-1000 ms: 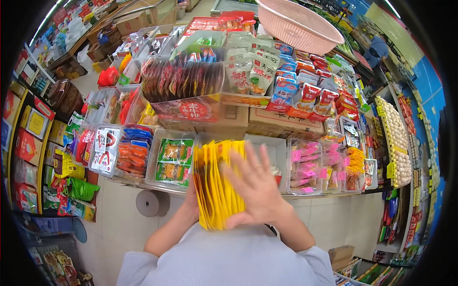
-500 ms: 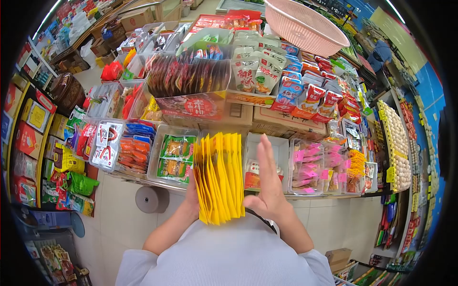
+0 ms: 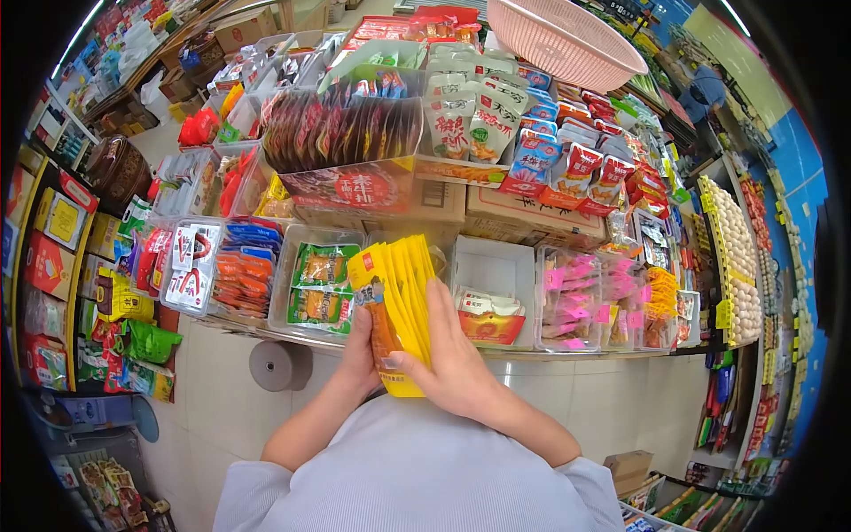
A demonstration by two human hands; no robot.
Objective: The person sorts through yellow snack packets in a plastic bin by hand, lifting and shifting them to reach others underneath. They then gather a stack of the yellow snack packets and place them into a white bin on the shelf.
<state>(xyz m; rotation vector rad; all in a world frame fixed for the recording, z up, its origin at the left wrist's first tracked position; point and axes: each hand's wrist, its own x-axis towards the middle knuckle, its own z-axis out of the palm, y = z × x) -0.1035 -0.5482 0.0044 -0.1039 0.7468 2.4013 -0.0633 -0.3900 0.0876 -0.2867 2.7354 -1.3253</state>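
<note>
A stack of yellow snack packets (image 3: 394,306) stands upright in front of my chest, pressed between both palms. My left hand (image 3: 359,359) grips the stack's left side, its fingers partly hidden behind the front packet. On the right side lies my right hand (image 3: 450,363), fingers stretched up along the packets and thumb across the front one. Just beyond, a clear bin with green packets (image 3: 321,284) sits to the left. To the right is a white box (image 3: 496,262) with a few white-and-red packets (image 3: 489,315) low inside it.
Behind the bins, a display box of dark packets (image 3: 346,182) and pouches (image 3: 470,124) stand on cartons. Pink-tagged packets (image 3: 572,297) fill bins at right. A pink basket (image 3: 567,44) rests at the back. Egg trays (image 3: 731,257) line the right, and a grey stool (image 3: 280,365) stands below.
My right hand has moved left from beside the stack onto it. The packets, fanned out before, are now squeezed together and turned so the front packet's printed face shows.
</note>
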